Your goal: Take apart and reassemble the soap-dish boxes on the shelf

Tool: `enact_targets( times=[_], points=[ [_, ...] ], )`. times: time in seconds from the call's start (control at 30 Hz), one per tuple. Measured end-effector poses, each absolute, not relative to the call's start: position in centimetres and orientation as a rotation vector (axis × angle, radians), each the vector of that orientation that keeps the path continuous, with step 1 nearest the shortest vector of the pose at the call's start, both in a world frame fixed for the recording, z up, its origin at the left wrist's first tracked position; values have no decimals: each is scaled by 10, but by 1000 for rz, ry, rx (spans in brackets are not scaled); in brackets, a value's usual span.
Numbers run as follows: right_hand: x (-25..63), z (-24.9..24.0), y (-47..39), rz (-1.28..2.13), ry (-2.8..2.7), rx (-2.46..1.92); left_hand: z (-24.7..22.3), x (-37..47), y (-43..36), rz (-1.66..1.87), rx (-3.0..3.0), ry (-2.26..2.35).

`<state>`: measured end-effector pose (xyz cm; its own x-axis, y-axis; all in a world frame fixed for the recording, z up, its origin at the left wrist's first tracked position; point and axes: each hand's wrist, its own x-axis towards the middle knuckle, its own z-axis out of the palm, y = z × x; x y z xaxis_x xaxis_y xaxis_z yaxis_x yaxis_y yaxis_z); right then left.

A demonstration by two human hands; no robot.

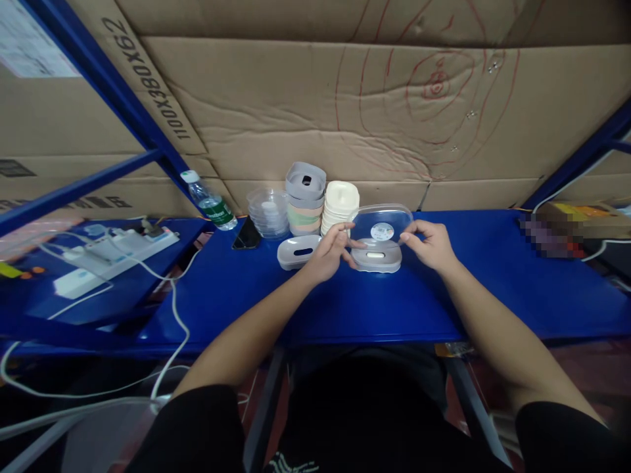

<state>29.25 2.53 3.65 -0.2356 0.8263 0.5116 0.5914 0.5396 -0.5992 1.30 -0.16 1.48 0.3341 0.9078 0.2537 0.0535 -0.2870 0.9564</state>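
Between my two hands a clear plastic lid with a round white label is held up, tilted toward me. My left hand grips its left edge with bent fingers. At its right edge, my right hand pinches the rim between thumb and fingers. Just below the lid, a pale grey oval holder with a slot lies on the table; whether the lid touches it I cannot tell. Left of it, partly behind my left hand, is another pale oval piece with a dark slot.
Behind my hands stand stacked clear lids, stacked grey and coloured cups and a cream stack. A phone and a water bottle are further left. A power strip with cables lies at left, on the blue table.
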Motion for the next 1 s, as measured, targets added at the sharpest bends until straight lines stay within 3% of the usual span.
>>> enact_targets(
  times=[0.27, 1.0],
  points=[
    [295, 29, 38, 715, -2156, -1164, 3, 9, 9, 945, 1834, 1266],
    [311, 24, 54, 801, -2377, -1422, -8, 15, 16, 694, 1756, 1074]
  ],
)
